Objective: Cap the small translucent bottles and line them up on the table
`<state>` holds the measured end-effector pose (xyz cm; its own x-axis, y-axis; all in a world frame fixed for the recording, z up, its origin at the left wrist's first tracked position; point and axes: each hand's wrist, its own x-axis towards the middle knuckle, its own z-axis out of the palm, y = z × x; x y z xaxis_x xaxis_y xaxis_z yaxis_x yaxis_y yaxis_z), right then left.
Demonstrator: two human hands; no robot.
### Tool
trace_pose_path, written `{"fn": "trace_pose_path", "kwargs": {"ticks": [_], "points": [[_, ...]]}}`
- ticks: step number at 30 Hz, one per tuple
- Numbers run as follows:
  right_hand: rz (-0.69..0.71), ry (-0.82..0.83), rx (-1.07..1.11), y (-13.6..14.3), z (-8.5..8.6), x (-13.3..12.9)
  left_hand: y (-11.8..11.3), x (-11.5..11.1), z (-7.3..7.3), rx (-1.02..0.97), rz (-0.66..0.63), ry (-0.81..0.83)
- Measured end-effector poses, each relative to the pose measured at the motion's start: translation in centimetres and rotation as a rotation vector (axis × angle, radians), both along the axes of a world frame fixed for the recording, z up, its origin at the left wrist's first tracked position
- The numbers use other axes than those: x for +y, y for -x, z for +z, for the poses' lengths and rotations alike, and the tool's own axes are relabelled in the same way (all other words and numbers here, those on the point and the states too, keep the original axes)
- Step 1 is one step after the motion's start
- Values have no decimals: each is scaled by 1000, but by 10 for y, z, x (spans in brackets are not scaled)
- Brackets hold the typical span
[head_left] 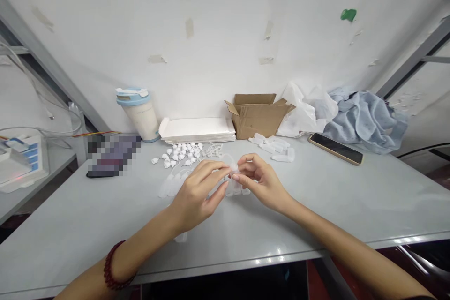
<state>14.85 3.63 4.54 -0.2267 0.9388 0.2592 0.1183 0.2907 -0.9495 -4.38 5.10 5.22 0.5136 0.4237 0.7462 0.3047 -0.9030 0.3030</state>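
My right hand (262, 180) pinches a small translucent plastic piece (234, 166) between thumb and fingers, in front of me. Against the same piece from the other side are the fingertips of my left hand (202, 191), its thumb held a little lower. What kind of part it is cannot be made out. Just beyond the hands lie small white caps (183, 152) in a loose heap, beside a thin clear tangle (213, 150). Translucent tube-like pieces (169, 185) lie to the left, partly hidden by my left hand, and others show beneath my fingers.
More translucent pieces (274, 146) lie at the back right, by an open cardboard box (262, 119). Along the wall stand a tumbler (140, 115), a white stack (198, 129), a plastic bag (305, 110) and bunched blue cloth (367, 122). A phone (335, 148) lies right.
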Motion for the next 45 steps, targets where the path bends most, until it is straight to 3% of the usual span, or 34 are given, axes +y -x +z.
{"fn": "trace_pose_path", "kwargs": {"ticks": [27,38,45], "points": [[20,128,119,2,7,-3,-1,-1,4,-50,-33,12],[127,214,234,0,9,-1,-1,-3,8,-78,2,115],[263,308,340,0,6,2,0,-1,6,35,-3,-35]]}}
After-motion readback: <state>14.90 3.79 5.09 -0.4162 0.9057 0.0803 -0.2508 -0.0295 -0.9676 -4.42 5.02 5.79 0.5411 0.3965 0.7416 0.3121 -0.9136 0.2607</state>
